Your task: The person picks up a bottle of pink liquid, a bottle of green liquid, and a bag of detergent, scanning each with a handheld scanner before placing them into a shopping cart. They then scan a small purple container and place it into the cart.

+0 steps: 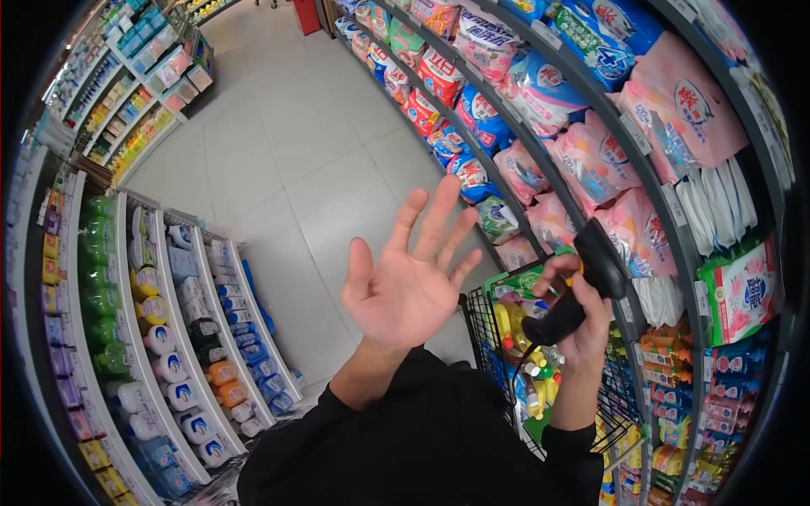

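My left hand [412,282] is raised in front of me over the aisle, palm towards me and fingers spread, with nothing in it. On the right, my right hand [584,325] is wrapped round the grip of a black handheld barcode scanner [591,278]. One finger is bent at its yellow trigger. A dark cable hangs from the scanner's handle. Below and behind the scanner stands a black wire shopping cart [479,329]. In it lie yellow bottles [504,319] and other bottles, partly hidden by my right hand and arm.
Shelves of bagged laundry detergent [591,160] curve along the right side. A green-and-white bag [742,291] stands near the right edge. Lower left, shelves hold green bottles [101,287] and white pump bottles [173,368]. A grey tiled floor [278,126] runs between, with another shelf [135,93] beyond.
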Demonstrator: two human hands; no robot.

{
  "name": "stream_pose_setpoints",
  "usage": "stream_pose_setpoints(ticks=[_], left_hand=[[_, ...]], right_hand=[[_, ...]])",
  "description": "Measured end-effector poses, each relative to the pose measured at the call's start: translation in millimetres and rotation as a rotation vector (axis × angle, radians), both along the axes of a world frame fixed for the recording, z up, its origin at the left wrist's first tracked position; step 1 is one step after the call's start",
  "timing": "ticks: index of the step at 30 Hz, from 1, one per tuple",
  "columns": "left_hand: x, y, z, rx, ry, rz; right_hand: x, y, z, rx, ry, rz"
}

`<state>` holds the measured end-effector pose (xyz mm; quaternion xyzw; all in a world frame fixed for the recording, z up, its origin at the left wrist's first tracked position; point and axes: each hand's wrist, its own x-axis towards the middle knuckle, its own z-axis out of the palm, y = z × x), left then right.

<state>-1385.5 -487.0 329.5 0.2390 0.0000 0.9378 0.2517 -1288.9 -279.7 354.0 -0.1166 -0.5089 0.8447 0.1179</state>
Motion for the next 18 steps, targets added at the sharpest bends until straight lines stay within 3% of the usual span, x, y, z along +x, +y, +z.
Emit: stream_pose_setpoints(ticks=[4,12,18], left_hand=[[-10.8,-22.7,-0.9,-0.083,0.006,0.068],[-17.1,-51.8,-7.8,-0.505,0.175,0.360],[-24.1,-62.5,-11.1,-0.598,0.129,0.445]], right_hand=[[-33.9,-33.0,1.3,-0.002,-0.003,0.097],[-84.5,-78.5,0.2,0.075,0.067,0.166],[-114.8,-97.3,-7.1,0.003,0.094,0.284]])
